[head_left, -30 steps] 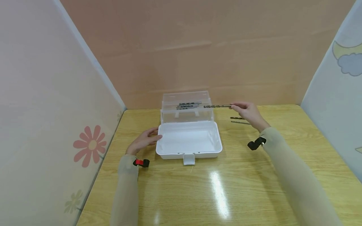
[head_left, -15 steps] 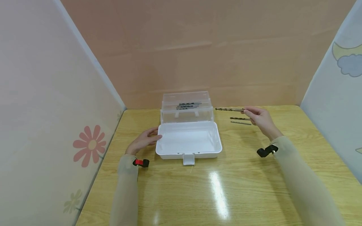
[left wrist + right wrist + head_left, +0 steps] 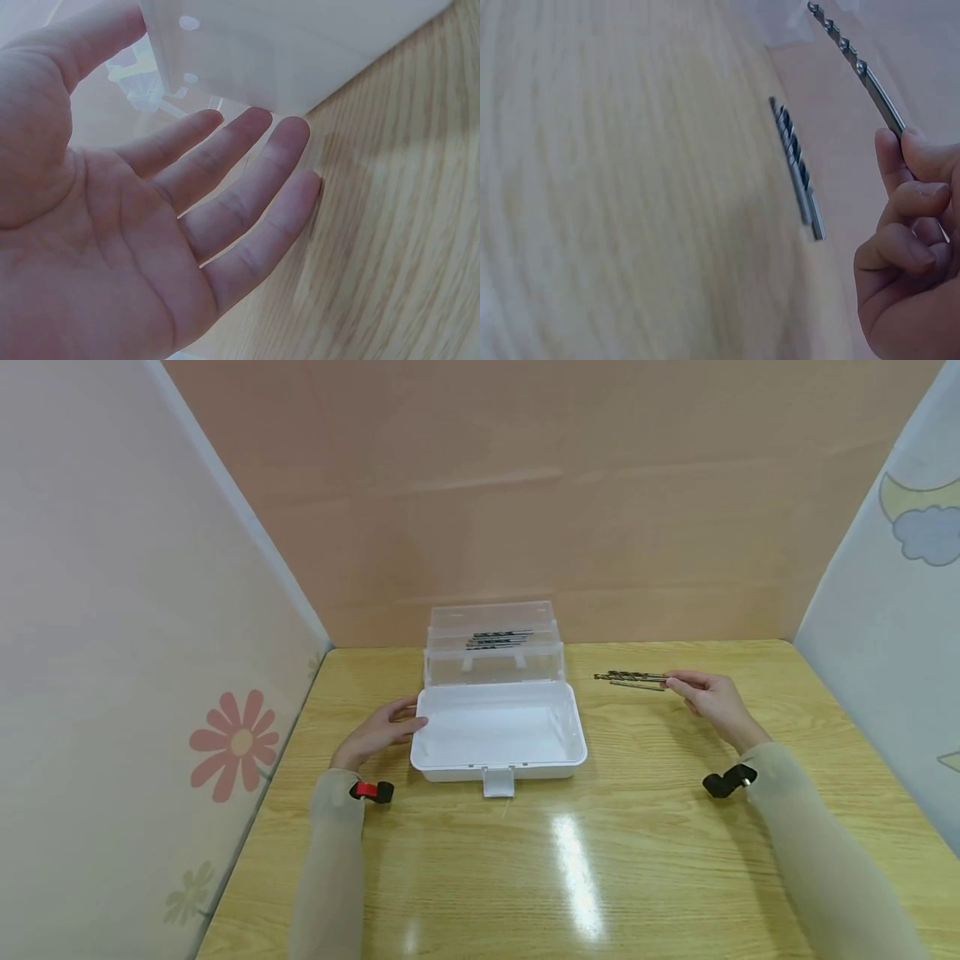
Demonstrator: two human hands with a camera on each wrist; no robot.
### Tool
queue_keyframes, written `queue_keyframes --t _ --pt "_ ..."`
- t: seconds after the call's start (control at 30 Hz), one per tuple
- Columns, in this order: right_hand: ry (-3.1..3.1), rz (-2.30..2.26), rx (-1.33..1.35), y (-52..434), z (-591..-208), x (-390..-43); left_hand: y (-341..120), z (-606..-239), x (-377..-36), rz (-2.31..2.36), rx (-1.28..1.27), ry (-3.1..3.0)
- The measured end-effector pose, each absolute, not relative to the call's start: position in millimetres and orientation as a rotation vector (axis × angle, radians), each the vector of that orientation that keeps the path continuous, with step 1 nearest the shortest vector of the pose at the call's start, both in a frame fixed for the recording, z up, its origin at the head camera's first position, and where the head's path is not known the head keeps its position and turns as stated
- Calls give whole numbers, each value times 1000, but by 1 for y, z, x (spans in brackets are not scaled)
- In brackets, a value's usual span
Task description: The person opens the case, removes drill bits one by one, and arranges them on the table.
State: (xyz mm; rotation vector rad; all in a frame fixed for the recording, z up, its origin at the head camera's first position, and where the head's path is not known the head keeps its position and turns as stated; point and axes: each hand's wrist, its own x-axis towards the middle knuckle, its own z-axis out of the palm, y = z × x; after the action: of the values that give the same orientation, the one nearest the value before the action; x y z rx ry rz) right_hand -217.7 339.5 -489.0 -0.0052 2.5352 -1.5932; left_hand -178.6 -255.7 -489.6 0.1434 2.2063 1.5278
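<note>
Right hand (image 3: 712, 697) fingers (image 3: 911, 199) pinch a drill bit (image 3: 859, 71) above two bits (image 3: 799, 176) on the surface; lower it level beside them; left hand (image 3: 378, 733) fingers lie straight, steadying the box (image 3: 498, 731).

Right hand pinching one drill bit above the wooden table, two further bits lying below it.

The right hand (image 3: 911, 255) occupies the 4 o'clock corner of the view, fingers (image 3: 915, 196) curled, gripping the smooth shank of a held drill bit (image 3: 859, 69). That bit runs from the fingertips toward 1 o'clock, its fluted tip reaching the top edge of the view, clear of the surface. Near centre, toward 3 o'clock, the lying drill bits (image 3: 796, 171) rest side by side on the wooden table (image 3: 622, 195), touching or nearly so, flutes pointing toward 12 o'clock. They lie near the hand but apart from it. A pinkish wall panel (image 3: 930, 45) fills the 1 o'clock area.
</note>
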Motion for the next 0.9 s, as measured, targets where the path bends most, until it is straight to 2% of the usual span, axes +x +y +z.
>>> queue_keyframes --t 0.53,0.9 --pt "2651 -1296 124 356 -509 -214 -257 -490 -178 1535 147 2191" --pt "2679 -1136 -9 361 -513 -223 -258 -491 -178 1535 149 2199"
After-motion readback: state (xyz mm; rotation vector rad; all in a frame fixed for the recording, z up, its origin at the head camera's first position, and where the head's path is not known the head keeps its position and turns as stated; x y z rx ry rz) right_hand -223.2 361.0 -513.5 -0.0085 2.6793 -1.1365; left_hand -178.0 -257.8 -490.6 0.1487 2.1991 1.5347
